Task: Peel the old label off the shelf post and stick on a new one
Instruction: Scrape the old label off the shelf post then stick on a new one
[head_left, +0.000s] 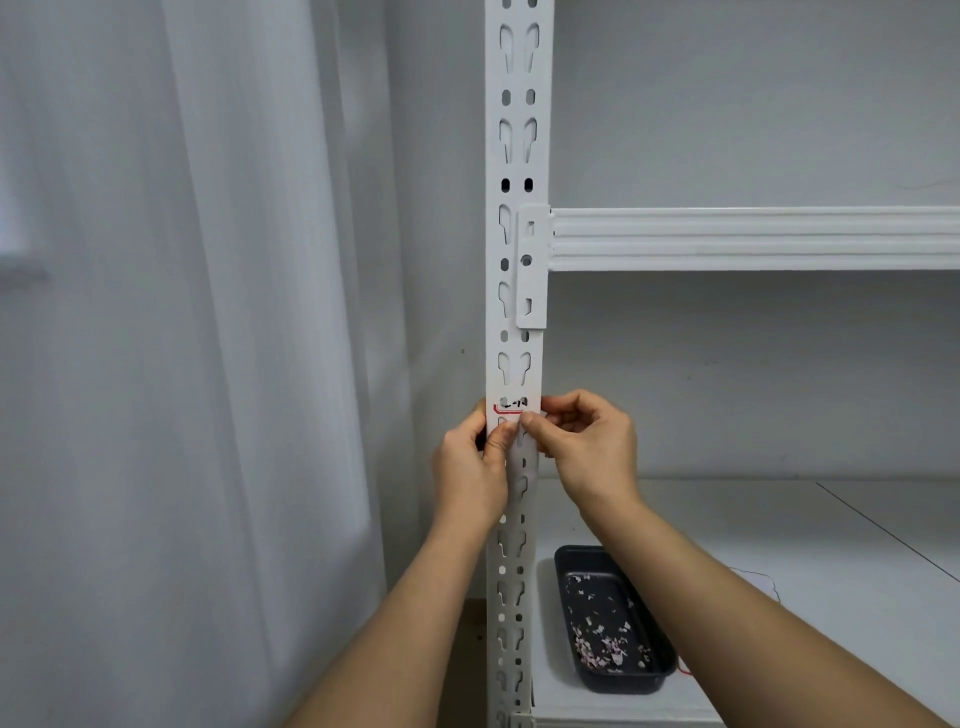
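Head view: both hands meet on the upright white shelf post (514, 291). A red-bordered label (510, 406) lies flat across its face, long axis horizontal. Left hand (475, 465) and right hand (587, 449) pinch its lower edge with curled fingers. Nearby, a dark tray (563, 561) holds paper scraps (605, 642).

White post (514, 156) with dark slots; white label (511, 408), red border, black writing. Black tray (566, 566) on the right holds pink-white scraps (602, 644). Pale grey curtain (208, 312) left.
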